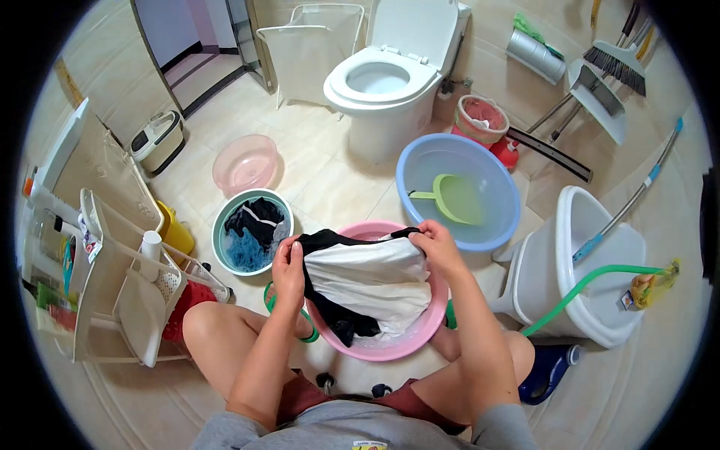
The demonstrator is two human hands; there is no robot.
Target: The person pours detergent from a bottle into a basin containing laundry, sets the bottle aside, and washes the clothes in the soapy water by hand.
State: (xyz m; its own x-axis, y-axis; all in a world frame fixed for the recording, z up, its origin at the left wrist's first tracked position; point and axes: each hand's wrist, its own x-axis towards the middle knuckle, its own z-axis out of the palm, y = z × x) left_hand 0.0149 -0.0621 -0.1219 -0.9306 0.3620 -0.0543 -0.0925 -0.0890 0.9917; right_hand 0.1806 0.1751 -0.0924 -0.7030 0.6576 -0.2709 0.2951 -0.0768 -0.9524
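A black-and-white garment [367, 274] is stretched between my two hands above a pink basin [409, 349]. My left hand [289, 266] is closed on its black edge at the left. At the upper right, my right hand [436, 246] pinches the other end of the black band. The white cloth hangs down into the basin, where some suds show near the front rim. What lies beneath the cloth is hidden. Beside my left hand stands a green-rimmed basin [217, 238] holding dark and blue clothes [255, 232].
A blue basin [405, 169] of water with a green dipper [454, 201] stands ahead right. A white tub [517, 289] with a green hose [577, 289] is at the right, near a blue bottle [546, 375]. Shelves [97, 300] flank the left; a toilet [390, 97] stands ahead.
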